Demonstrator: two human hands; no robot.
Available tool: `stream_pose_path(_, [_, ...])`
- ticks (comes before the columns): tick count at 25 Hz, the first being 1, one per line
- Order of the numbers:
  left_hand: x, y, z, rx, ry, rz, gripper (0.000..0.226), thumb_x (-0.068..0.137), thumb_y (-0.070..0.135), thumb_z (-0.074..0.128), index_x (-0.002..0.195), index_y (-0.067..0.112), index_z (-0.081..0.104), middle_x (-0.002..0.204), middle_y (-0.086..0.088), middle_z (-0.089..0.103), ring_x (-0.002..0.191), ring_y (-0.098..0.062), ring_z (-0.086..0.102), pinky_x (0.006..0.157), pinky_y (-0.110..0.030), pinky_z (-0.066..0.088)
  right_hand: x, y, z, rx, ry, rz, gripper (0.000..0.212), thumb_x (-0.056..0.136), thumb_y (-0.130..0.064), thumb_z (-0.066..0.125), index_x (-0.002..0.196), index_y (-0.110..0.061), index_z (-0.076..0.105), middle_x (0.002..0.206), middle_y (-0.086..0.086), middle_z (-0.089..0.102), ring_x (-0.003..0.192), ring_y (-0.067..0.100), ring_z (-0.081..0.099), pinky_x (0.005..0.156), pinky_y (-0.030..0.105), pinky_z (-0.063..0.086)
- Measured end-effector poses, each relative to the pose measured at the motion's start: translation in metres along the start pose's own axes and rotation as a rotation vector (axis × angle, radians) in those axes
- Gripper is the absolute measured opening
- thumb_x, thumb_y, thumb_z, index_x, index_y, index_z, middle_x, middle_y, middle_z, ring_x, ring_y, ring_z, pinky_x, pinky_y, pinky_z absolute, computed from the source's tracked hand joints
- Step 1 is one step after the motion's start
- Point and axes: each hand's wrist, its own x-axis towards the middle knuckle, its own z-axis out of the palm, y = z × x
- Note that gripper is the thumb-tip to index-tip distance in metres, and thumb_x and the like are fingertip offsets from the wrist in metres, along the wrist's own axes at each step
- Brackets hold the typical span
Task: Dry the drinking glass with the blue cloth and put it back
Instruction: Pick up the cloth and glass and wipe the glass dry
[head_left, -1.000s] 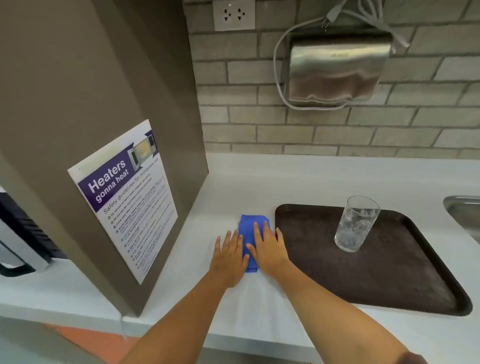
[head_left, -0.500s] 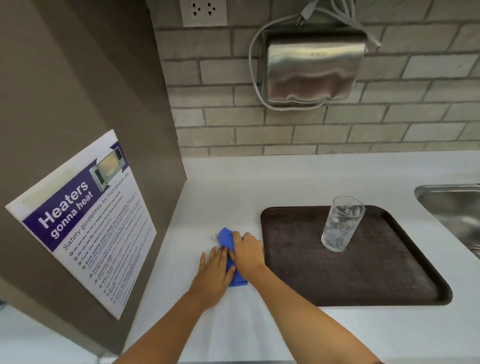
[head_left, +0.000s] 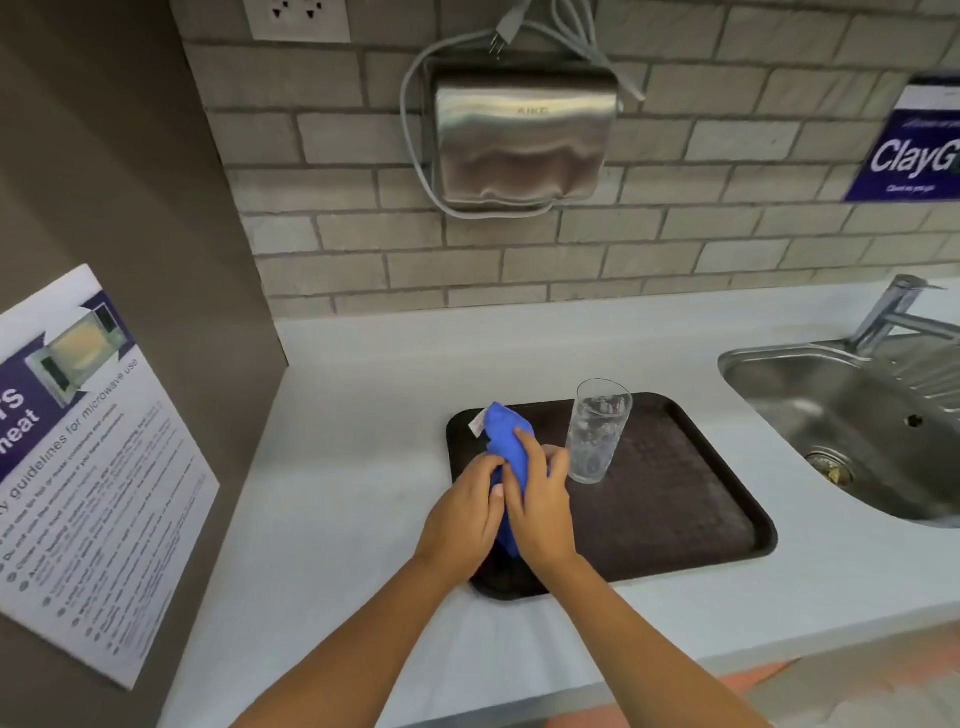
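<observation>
A clear drinking glass (head_left: 597, 431) with water drops stands upright on the dark brown tray (head_left: 685, 499), near its back edge. Just left of the glass, the blue cloth (head_left: 506, 441) is bunched up between both hands above the tray's left part. My left hand (head_left: 462, 514) grips the cloth from the left side. My right hand (head_left: 543, 504) grips it from the right, knuckles a short way from the glass and apart from it. A small white tag shows at the cloth's top corner.
A steel sink (head_left: 852, 421) with a tap (head_left: 898, 312) lies to the right in the pale counter (head_left: 358, 467). A steel hand dryer (head_left: 519, 135) hangs on the brick wall. A brown cabinet side with a poster (head_left: 78, 467) stands at the left.
Both hands have lifted the blue cloth off the counter and moved right, over the tray's left part. The cloth is now bunched upright. The glass has not moved.
</observation>
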Motion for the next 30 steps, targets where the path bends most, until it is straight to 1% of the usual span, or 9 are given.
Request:
stream_pose_path(6, [0.042, 0.049, 0.056, 0.009, -0.126, 0.049, 0.034, 0.102, 0.03, 0.039, 0.131, 0.017, 0.052, 0.123, -0.002, 0.067, 0.103, -0.016, 0.067, 0.086, -0.027, 0.053, 0.003, 0.071, -0.073, -0.031, 0.016, 0.018, 0.05, 0.095, -0.01, 0.054, 0.133, -0.039, 0.038, 0.118, -0.006, 0.029, 0.076, 0.0, 0.053, 0.068, 0.009, 0.048])
stream_pose_path(9, [0.062, 0.065, 0.079, -0.001, -0.046, -0.012, 0.033, 0.101, 0.021, 0.053, 0.133, 0.012, 0.049, 0.131, -0.007, 0.058, 0.101, -0.023, 0.068, 0.082, -0.037, 0.058, 0.005, 0.096, -0.097, -0.016, -0.039, 0.018, 0.04, 0.097, -0.015, 0.051, 0.129, -0.038, 0.045, 0.119, -0.02, 0.029, 0.095, -0.003, 0.052, 0.077, 0.0, 0.04])
stream_pose_path(11, [0.075, 0.068, 0.09, -0.01, 0.039, -0.089, 0.04, 0.095, 0.019, 0.062, 0.131, 0.009, 0.046, 0.135, -0.009, 0.05, 0.101, -0.027, 0.066, 0.079, -0.045, 0.059, 0.009, 0.105, -0.106, 0.01, -0.042, 0.066, 0.026, 0.099, -0.023, 0.049, 0.12, -0.037, 0.049, 0.114, -0.036, 0.036, 0.101, -0.003, 0.051, 0.08, 0.005, 0.04])
stream_pose_path(15, [0.099, 0.068, 0.101, -0.198, -0.054, -0.321, 0.082, 0.083, 0.022, 0.079, 0.145, 0.01, 0.025, 0.135, -0.003, 0.051, 0.111, -0.018, 0.059, 0.091, -0.033, 0.054, 0.022, 0.12, -0.113, 0.124, -0.013, 0.057, 0.028, 0.097, -0.004, 0.045, 0.117, -0.022, 0.052, 0.115, -0.029, 0.045, 0.105, -0.006, 0.047, 0.09, 0.017, 0.042])
stream_pose_path(17, [0.11, 0.068, 0.105, -0.283, -0.108, -0.389, 0.081, 0.083, 0.022, 0.08, 0.141, 0.013, 0.023, 0.126, -0.008, 0.063, 0.093, -0.012, 0.064, 0.074, -0.014, 0.053, 0.03, 0.116, -0.111, 0.334, -0.024, 0.198, 0.024, 0.098, -0.018, 0.048, 0.121, -0.018, 0.053, 0.104, -0.039, 0.051, 0.1, -0.02, 0.049, 0.085, 0.011, 0.046])
stream_pose_path(19, [0.115, 0.067, 0.107, -0.358, -0.097, -0.433, 0.077, 0.083, 0.024, 0.081, 0.137, 0.019, 0.026, 0.116, -0.007, 0.064, 0.085, -0.003, 0.061, 0.065, -0.008, 0.049, 0.038, 0.105, -0.108, 0.537, 0.015, 0.225, 0.025, 0.094, -0.035, 0.056, 0.119, -0.032, 0.053, 0.105, -0.03, 0.059, 0.1, -0.008, 0.06, 0.08, 0.014, 0.05])
stream_pose_path(23, [0.107, 0.063, 0.105, -0.666, -0.051, -0.551, 0.065, 0.092, 0.028, 0.071, 0.142, 0.023, 0.031, 0.118, 0.001, 0.066, 0.101, -0.006, 0.065, 0.074, -0.013, 0.053, 0.056, 0.09, -0.104, 0.587, -0.026, 0.201, 0.018, 0.091, -0.038, 0.062, 0.107, -0.047, 0.061, 0.108, -0.017, 0.065, 0.102, 0.008, 0.064, 0.081, 0.022, 0.054])
stream_pose_path(26, [0.09, 0.063, 0.11, -0.891, 0.01, -0.613, 0.048, 0.098, 0.038, 0.059, 0.142, 0.026, 0.044, 0.122, -0.001, 0.071, 0.111, -0.015, 0.07, 0.093, -0.03, 0.059, 0.055, 0.098, -0.09, 0.163, -0.069, -0.037, 0.041, 0.095, -0.032, 0.04, 0.135, -0.036, 0.051, 0.143, 0.005, 0.043, 0.128, 0.023, 0.045, 0.104, 0.042, 0.041])
stream_pose_path(30, [0.084, 0.068, 0.105, -1.051, 0.118, -0.619, 0.049, 0.098, 0.053, 0.053, 0.14, 0.027, 0.055, 0.129, -0.005, 0.072, 0.117, -0.019, 0.07, 0.099, -0.04, 0.057, 0.07, 0.087, -0.077, 0.287, -0.281, -0.037, 0.047, 0.095, -0.045, 0.035, 0.142, -0.052, 0.03, 0.153, -0.004, 0.031, 0.134, 0.01, 0.038, 0.111, 0.037, 0.034])
